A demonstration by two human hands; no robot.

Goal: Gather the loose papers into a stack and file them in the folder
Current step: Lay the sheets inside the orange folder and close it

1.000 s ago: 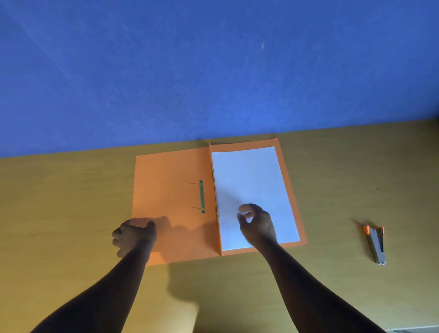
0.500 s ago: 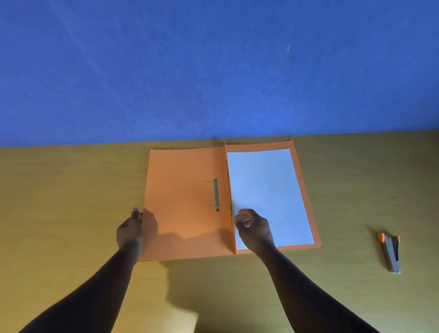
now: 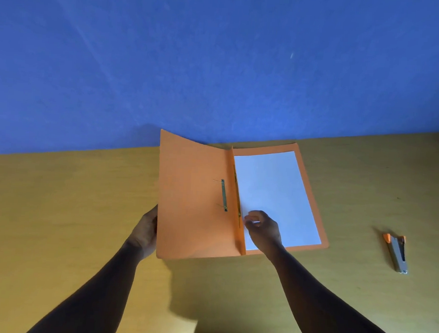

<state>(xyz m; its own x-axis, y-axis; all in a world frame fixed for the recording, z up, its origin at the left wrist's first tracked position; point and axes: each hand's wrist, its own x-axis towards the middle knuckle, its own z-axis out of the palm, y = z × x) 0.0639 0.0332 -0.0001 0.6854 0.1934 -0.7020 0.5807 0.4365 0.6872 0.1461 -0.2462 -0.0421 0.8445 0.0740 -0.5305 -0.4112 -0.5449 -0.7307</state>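
Head view: orange folder [image 3: 196, 198] lying on the yellow table [image 3: 58, 208] against the blue wall [image 3: 218, 64], right half flat, left cover raised off the surface and tilted toward the spine. White stack of papers [image 3: 275, 192] resting squared on the right half, inside the orange border. Metal fastener strip [image 3: 224, 195] showing on the inner face of the raised cover, near the fold. Left hand [image 3: 146, 230] gripping the outer edge of the cover low down, thumb on the near side, fingers hidden behind the card. Right hand [image 3: 262, 229] resting on the near left corner of the papers beside the fold, fingers curled together in a loose pinch; whether a sheet is actually nipped cannot be told. Stapler [image 3: 397, 253] lying well apart to the right, untouched.

Step in hand, by judgement: closing the cover over papers already placed. Next move likely calls for withdrawing the right hand from the fold, then swinging the cover over and down without dragging the sheets out of square
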